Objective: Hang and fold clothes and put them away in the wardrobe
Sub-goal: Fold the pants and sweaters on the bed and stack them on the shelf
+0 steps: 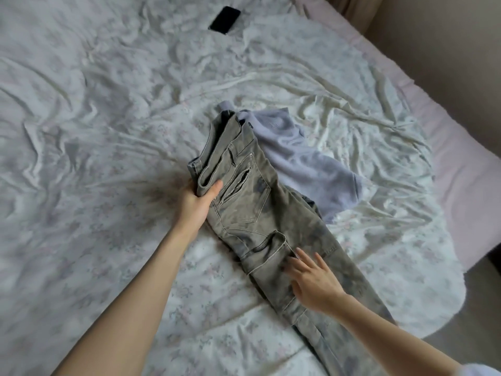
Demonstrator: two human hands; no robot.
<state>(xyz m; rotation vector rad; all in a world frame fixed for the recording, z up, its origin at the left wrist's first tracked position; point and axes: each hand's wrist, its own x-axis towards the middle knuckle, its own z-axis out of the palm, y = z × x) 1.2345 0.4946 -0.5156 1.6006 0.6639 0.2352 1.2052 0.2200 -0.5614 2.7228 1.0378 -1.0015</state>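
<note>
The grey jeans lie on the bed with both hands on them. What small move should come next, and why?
Probably smooth the legs flat with the right hand, since the left hand already grips the waistband of the grey jeans, which lie lengthwise, partly over a lilac garment.

Trousers [260, 213], frame centre: grey-olive with darker mottled patches and pale seam stitching. Garment [303, 164] beneath them: pale lavender-blue. Bed sheet [95, 131]: off-white, faint floral print. Phone [224, 20], upper centre: black.
</note>
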